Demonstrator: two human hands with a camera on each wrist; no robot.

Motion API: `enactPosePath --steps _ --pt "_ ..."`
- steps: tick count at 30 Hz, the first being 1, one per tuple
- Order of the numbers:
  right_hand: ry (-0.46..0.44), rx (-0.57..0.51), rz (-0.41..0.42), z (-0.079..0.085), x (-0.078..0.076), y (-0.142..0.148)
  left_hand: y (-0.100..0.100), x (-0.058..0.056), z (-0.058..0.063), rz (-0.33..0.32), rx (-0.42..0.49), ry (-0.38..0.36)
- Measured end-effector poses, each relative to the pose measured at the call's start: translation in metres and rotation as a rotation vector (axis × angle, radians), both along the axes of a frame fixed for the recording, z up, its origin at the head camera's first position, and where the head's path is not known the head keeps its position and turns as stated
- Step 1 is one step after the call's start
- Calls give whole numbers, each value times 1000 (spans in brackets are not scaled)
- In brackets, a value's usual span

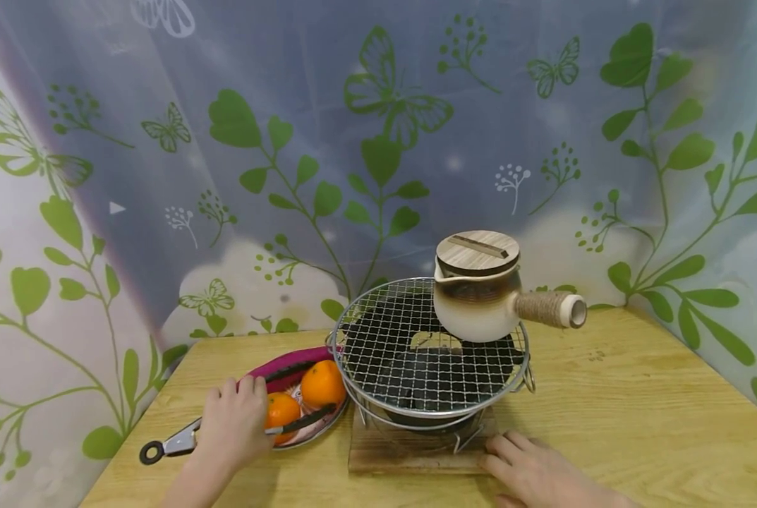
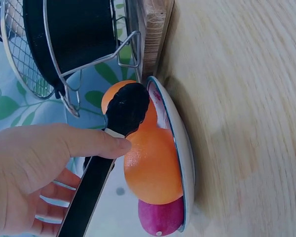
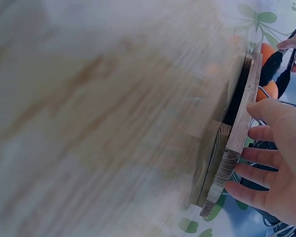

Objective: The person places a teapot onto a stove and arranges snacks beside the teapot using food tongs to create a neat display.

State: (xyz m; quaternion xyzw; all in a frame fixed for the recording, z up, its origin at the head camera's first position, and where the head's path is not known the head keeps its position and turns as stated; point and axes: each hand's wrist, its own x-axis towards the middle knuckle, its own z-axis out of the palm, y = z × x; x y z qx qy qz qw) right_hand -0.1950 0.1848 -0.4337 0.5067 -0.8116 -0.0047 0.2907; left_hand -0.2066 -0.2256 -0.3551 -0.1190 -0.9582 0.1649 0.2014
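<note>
My left hand (image 1: 235, 416) grips black-and-silver tongs (image 1: 180, 442), thumb along one arm in the left wrist view. The tongs' black tips spread either side of two oranges (image 1: 323, 384), which sit on a shallow plate (image 1: 310, 442) at the left. Behind them on the plate lies a long, smooth magenta vegetable (image 1: 276, 364), its rounded end showing in the left wrist view. My right hand (image 1: 537, 469) rests at the right front corner of a wooden board (image 1: 410, 455), fingers extended against its edge and holding nothing.
On the board stands a black stove under a round wire grill rack (image 1: 384, 353). A brown-and-cream side-handled teapot (image 1: 476, 310) with a wooden lid sits at the rack's back right, its twine-wrapped handle (image 1: 540, 309) jutting right. A patterned cloth (image 1: 315, 141) hangs behind the table.
</note>
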Motion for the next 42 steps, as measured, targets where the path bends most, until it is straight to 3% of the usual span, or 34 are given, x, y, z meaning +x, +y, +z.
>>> enactPosePath --steps 13,24,33,42 --pt "-4 2 8 1 -1 0 -10 5 6 17 91 65" --pt "-20 5 13 0 -2 1 -21 11 22 -15 98 197" --pt "-51 7 2 -3 -1 3 -31 12 40 -82 95 365" --pt "-55 4 2 -1 -2 3 -28 17 66 -41 146 307"
